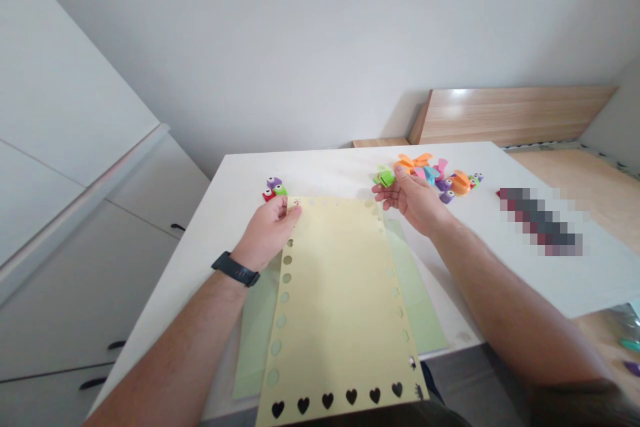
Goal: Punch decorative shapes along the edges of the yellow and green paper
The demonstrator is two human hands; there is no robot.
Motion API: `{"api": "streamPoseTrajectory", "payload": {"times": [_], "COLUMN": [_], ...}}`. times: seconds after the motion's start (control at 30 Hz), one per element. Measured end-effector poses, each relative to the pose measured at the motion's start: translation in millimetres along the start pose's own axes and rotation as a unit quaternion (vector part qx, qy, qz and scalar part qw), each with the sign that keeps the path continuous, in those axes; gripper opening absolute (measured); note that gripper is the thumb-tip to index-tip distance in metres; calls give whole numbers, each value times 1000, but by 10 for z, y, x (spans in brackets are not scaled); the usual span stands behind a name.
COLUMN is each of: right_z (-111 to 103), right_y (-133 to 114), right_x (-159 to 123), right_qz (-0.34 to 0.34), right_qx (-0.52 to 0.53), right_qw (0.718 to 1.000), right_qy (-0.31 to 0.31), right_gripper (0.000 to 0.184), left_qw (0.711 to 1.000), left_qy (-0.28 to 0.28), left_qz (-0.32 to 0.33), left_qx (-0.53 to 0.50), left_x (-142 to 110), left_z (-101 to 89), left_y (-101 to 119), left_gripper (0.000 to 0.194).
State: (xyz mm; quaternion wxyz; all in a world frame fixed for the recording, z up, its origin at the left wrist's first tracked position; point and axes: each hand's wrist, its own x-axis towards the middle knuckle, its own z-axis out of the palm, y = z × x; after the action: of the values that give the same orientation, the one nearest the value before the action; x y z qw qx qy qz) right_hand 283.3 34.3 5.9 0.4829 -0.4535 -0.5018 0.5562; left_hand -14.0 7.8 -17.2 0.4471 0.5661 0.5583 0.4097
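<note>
Gripping the top left corner of a yellow paper sheet (pixel 340 300), the left hand (pixel 267 230) is seen closed, with a black watch (pixel 235 269) on its wrist. A green paper punch (pixel 385 178) is held in the half-curled fingers of the palm-up right hand (pixel 413 203), just past the sheet's top right corner. A green paper sheet (pixel 415 300) lies beneath the yellow one on a white table (pixel 225 213). Colourful paper punches (pixel 440 177) are clustered at the table's far edge, right of centre, and two more (pixel 274 187) sit beyond the left hand.
</note>
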Motion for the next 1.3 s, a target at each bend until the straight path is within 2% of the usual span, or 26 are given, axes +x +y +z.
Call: {"api": "streamPoseTrajectory", "payload": {"times": [0.2,0.3,0.37,0.47,0.57,0.67,0.8,0.9,1.0,1.3], "right_z": [-12,-73,-141,-257,-354,-420,-488,-540,-586,-644], "right_y": [-7,-49,-96,-167,-213,-241,-274,-281,-263,-192], "right_x": [5,-6,-16,-15,8,20,7,16,42,59], "right_qz": [-13,-33,-40,-46,-44,-40,-31,-7,5,-4], "right_qx": [-44,-142,-260,-436,-534,-576,-610,-626,-621,-532], "right_qw": [999,988,961,887,825,792,761,751,756,819], "right_qy": [13,47,85,146,181,200,218,212,206,216], "right_gripper": [55,58,61,62,57,55,58,59,57,59], "left_qw": [1000,1000,1000,999,998,998,998,997,997,997], "left_qy": [-1,1,-3,-3,15,16,9,25,23,20], "left_qz": [3,9,11,17,21,22,30,24,26,30], "left_qx": [3,11,14,32,53,49,59,69,67,70], "left_x": [4,14,21,30,35,31,18,11,11,21], "left_z": [-3,-4,-6,-15,-26,-31,-29,-26,-26,-25], "left_y": [-20,-37,-48,-66,-76,-71,-48,-30,-24,-37], "left_gripper": [27,25,25,26,27,28,26,27,27,28]}}
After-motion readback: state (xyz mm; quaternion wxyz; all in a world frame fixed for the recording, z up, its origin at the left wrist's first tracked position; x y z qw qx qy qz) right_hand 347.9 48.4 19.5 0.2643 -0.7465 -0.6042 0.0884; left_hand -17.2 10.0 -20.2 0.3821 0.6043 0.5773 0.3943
